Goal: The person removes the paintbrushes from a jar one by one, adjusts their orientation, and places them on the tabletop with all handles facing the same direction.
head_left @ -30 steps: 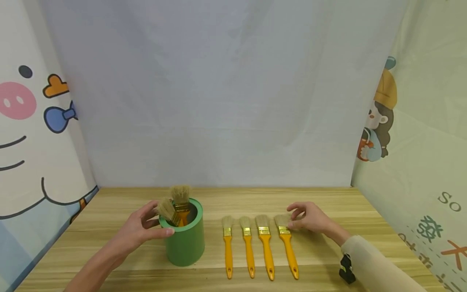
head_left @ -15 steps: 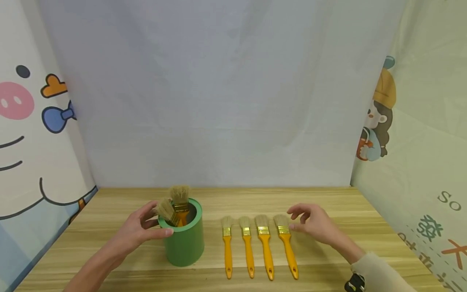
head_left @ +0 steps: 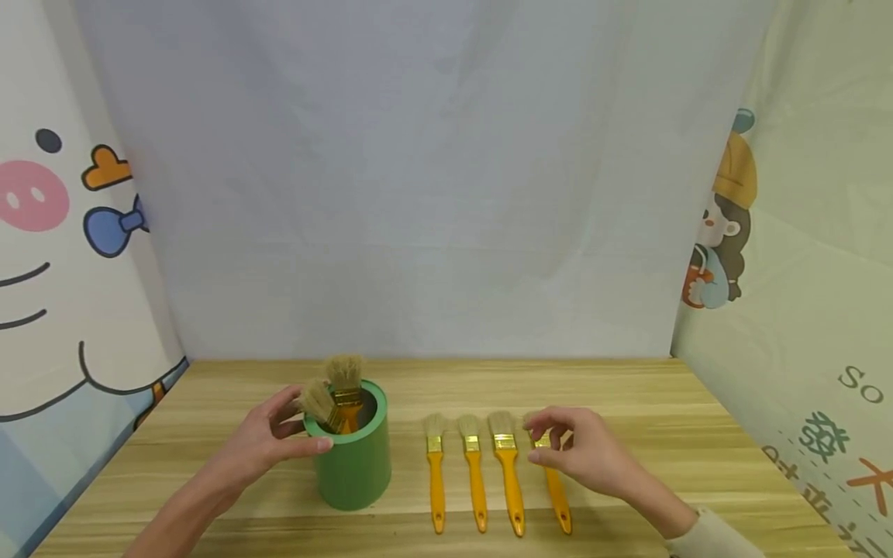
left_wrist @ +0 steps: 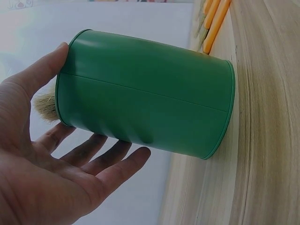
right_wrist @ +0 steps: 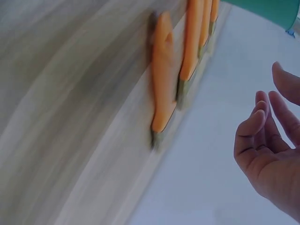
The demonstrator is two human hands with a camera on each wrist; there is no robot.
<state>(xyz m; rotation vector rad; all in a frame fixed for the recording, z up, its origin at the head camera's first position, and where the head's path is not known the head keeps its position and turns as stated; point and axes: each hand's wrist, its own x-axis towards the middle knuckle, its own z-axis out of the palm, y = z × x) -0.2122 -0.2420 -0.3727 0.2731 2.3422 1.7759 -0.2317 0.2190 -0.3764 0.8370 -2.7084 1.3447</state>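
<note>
step in hand rn is prob the right hand (head_left: 589,453) lining up on the rightmost flat paintbrush w/ a yellow-orange handle, brass-coloured collar n pale bristles (head_left: 560,500). it hovers over the bristle/collar end, fingers loosely bent, thumb spread apart from them, nothing pinched afaict; can't tell if a fingertip grazes it bc the hand blocks the view. that brush lies on the table, handle toward the person, at the end of a row w/ three more yellow-orange-handled paintbrushes (head_left: 477,482), none touching. next move imo calls for lowering a bit n pinching the collar from both sides w/o nudging the neighbor. left hand (head_left: 268,443) has thumb n fingers round the upper part of a glossy green cylindrical can (head_left: 354,473), light clasp near the rim, prob just to steady it. can stands left of the row w/ two wide tan-bristled paintbrushes (head_left: 345,373) in it, bristles up, one leaning left over the rim. surface is a light wood-grain table (head_left: 628,387), streaks running side to side. behind it hangs a plain pale grey fabric backdrop (head_left: 446,194), a bit wrinkled. left side's a white n blue panel w/ a big pink cartoon snout (head_left: 31,195), right side's a pale green panel (head_left: 809,271) w/ a little cartoon figure in a tan hat (head_left: 736,174) n some lettering.
</note>
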